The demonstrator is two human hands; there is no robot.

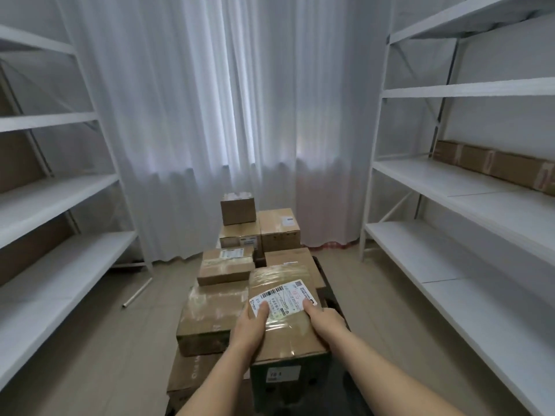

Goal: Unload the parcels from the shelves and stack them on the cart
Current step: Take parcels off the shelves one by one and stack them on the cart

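While white shelves [468,175] line both sides, one long parcel [495,165] lies on the right shelf. Between them, brown boxes crowd the cart [330,301]. Both hands, left hand [250,322] and right hand [322,321], grip a taped parcel [285,313] atop the nearest stack.

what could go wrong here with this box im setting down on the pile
The labelled box held by both hands, left and right, seems to sit near the right edge of the stack; it might slide off. The small top box at the far end could topple if the load is bumped.
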